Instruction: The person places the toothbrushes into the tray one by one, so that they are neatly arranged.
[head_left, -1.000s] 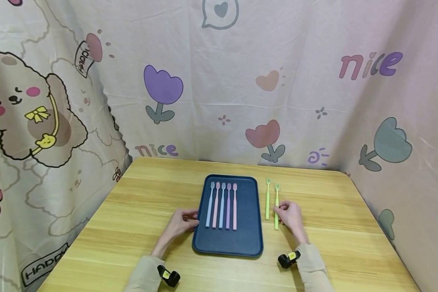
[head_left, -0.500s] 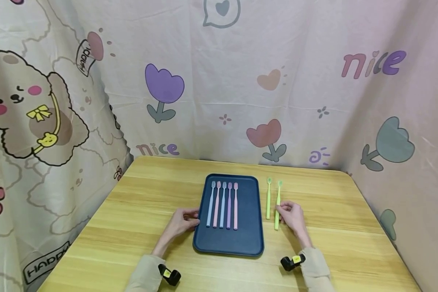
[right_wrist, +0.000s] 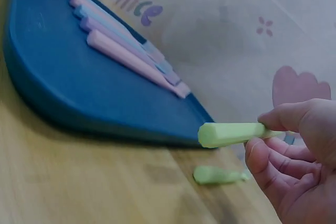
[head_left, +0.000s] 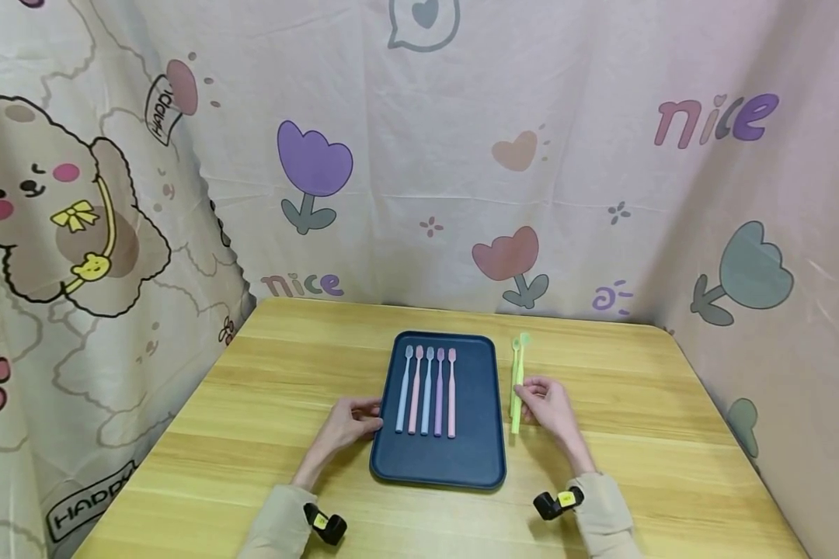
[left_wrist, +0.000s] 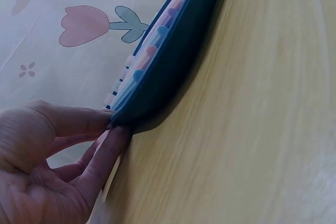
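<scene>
My left hand (head_left: 348,425) pinches the left rim of a dark blue tray (head_left: 436,464), with the thumb and fingers at its edge in the left wrist view. Several toothbrushes in light blue, pink and purple lie side by side on the tray, heads away from me; the rightmost is a pink toothbrush (head_left: 451,404). Right of the tray, my right hand (head_left: 548,405) pinches a light green toothbrush (right_wrist: 226,135) between thumb and fingers, raised off the table. Below it, a second green toothbrush (right_wrist: 215,175) lies on the table, partly hidden in the head view.
The wooden table (head_left: 266,365) extends on both sides of the tray. A printed curtain (head_left: 419,140) hangs behind and at both sides. A small black wrist camera (head_left: 328,528) sits on the left sleeve, another black camera (head_left: 551,505) on the right.
My right hand has lifted the held green toothbrush off the table and carried it left, over the other green one. The left hand and tray stay put.
</scene>
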Motion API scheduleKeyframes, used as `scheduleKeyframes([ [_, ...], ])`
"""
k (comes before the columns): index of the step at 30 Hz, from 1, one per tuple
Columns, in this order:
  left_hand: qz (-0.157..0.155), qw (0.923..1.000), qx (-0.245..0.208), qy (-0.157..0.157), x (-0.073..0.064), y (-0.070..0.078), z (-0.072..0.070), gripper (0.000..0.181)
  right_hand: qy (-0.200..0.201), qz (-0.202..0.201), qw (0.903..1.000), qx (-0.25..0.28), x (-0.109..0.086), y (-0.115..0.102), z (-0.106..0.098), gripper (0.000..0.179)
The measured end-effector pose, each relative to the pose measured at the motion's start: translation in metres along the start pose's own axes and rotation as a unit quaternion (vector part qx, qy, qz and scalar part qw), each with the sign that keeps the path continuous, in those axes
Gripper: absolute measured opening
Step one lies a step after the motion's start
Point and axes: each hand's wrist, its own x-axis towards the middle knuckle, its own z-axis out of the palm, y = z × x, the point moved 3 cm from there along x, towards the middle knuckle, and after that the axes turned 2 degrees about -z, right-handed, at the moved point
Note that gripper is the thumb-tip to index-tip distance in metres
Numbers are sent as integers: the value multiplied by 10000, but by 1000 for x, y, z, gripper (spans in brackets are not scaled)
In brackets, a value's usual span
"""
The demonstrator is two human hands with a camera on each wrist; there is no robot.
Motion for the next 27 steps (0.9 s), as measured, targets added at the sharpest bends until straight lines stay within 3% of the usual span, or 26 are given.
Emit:
scheduleKeyframes([
  [9,116,9999,-120,-23,1,-2,-1,46,-477,-133,9987,-67,-5,-21,24,25],
  [27,125,9998,-135,-60,-1,0,-2,47,-695,-70,9974,-200,4,-16,60,21],
])
